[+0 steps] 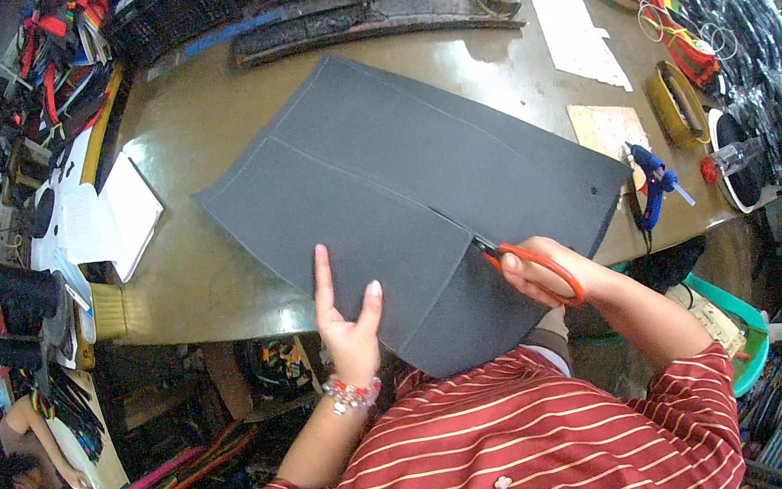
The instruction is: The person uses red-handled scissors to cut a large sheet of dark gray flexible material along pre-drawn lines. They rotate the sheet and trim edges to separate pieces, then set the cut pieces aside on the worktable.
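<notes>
1. Black sheet [352, 185] – flat on the table [217, 296], mid-view, near corner past the table edge at 6 o'clock, by the striped shirt [501, 440]. Pale lines marked on it.
2. Right hand [537, 273] – holding scissors [563, 275] by the red handles, on the sheet's 4 o'clock side. Blades at the sheet, pointing to 10; can't tell how wide.
3. Left hand [348, 327] – at the sheet's 7 o'clock edge. Forefinger and thumb spread wide on top; other fingers hidden, can't tell if it grips.
4. Around the sheet: blue glue gun [651, 185] at 3, yellow tray [678, 105] at 2, white paper [575, 35] at 1, papers [130, 218] at 9.
</notes>
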{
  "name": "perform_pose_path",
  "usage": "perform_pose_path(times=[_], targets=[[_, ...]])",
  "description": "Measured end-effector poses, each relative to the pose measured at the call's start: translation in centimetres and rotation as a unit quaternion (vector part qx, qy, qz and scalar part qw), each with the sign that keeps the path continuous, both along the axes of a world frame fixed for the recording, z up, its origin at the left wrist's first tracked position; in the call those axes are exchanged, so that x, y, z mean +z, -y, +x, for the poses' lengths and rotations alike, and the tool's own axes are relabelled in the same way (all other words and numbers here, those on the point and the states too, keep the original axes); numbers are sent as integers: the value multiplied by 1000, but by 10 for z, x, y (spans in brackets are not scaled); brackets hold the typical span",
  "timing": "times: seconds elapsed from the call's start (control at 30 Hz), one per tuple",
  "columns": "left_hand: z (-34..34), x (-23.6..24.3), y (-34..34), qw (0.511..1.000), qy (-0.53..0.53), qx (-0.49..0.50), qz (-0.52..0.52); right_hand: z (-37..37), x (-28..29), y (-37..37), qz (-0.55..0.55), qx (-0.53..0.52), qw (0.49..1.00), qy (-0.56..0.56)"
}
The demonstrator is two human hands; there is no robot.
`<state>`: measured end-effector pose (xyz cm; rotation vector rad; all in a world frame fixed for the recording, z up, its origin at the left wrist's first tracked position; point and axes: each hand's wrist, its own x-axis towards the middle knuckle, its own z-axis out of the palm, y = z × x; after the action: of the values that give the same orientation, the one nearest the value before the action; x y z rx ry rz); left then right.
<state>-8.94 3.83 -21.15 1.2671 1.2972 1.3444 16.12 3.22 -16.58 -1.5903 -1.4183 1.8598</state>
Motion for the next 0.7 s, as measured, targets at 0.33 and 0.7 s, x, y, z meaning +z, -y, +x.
perform_pose_path(times=[0.33, 0.7], targets=[[-40, 106, -83, 972, -6, -104, 211, -55, 42, -8, 333, -130, 934, -26], [-46, 22, -56, 940, -154, -302, -43, -61, -23, 91, 53, -144, 987, -54]])
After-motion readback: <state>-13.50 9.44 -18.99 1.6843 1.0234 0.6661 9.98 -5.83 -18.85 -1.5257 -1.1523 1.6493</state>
